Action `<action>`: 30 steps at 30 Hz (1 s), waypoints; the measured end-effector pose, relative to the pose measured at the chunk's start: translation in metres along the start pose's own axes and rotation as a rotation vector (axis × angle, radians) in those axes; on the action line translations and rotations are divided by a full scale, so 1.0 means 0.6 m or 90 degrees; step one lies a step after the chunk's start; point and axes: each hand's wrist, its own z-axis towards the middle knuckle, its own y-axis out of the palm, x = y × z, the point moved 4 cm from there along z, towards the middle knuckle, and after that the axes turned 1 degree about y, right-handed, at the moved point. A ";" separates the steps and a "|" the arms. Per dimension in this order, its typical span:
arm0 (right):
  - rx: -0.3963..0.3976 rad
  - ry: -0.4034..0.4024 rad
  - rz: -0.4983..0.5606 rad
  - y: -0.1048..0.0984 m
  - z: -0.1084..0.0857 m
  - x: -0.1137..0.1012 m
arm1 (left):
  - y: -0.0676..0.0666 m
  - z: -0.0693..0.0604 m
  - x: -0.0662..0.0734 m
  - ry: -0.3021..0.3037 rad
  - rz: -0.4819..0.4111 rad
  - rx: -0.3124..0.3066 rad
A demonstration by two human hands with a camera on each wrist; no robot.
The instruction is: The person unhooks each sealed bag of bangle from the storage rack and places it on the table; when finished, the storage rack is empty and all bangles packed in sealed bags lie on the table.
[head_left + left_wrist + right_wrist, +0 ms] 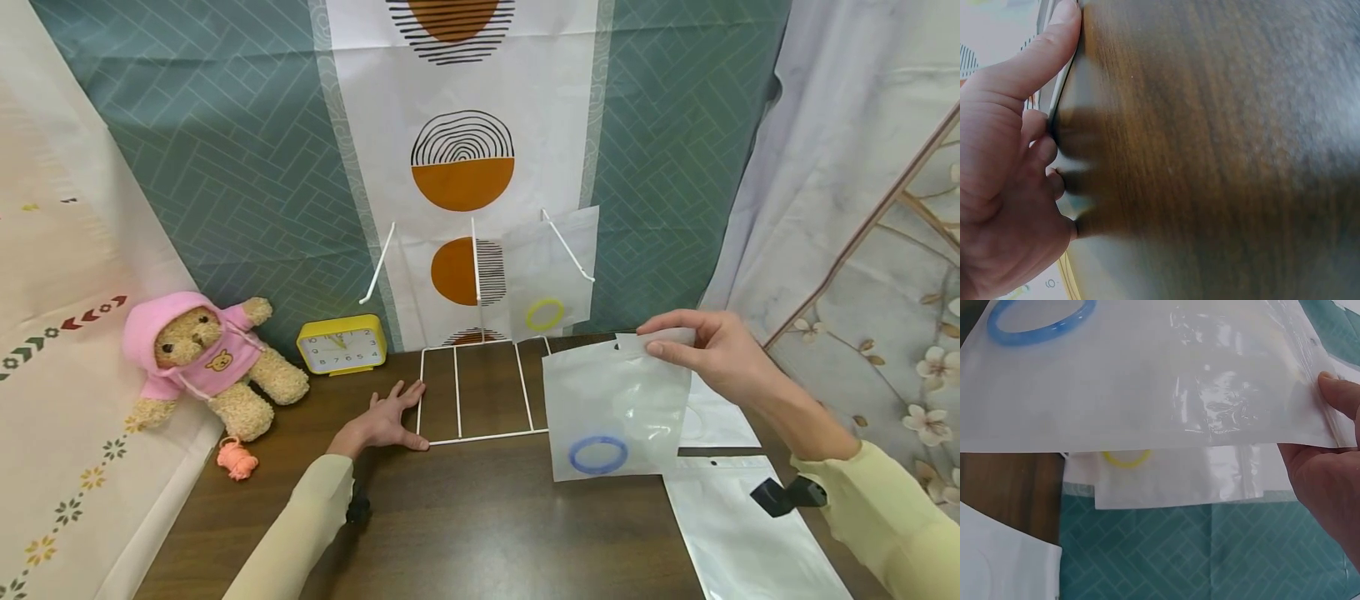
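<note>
A white wire rack (489, 436) stands on the table with hooks at its top. From its right hook hangs a translucent bag with a yellow ring (544, 315). My left hand (382, 417) rests at the rack's lower left corner, fingers spread, thumb by the front wire. Right of the rack, my right hand (705, 346) pinches the top edge of another translucent bag (637, 400) between thumb and fingers. A blue ring (1041, 328) shows in this bag's corner. The held bag covers the rack's front right part in the head view.
Two more white bags lie on the table (525, 542) at the right, one nearer (750, 533), one behind (720, 417). At the left are a teddy bear (217, 358) in a pink hoodie, a yellow clock (342, 344) and a small orange item (236, 459). A patterned cloth (660, 167) hangs behind.
</note>
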 end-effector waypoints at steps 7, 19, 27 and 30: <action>-0.003 -0.045 0.023 0.014 -0.032 0.000 | 0.001 0.001 -0.002 -0.005 -0.007 -0.007; -0.054 -0.064 0.074 0.039 -0.089 -0.003 | -0.001 0.002 -0.001 -0.003 -0.007 -0.006; -0.097 -0.081 0.143 0.056 -0.109 0.001 | -0.001 0.002 0.001 0.013 -0.011 0.003; -0.084 -0.055 0.119 0.061 -0.105 0.011 | 0.001 0.001 0.001 0.013 -0.016 0.002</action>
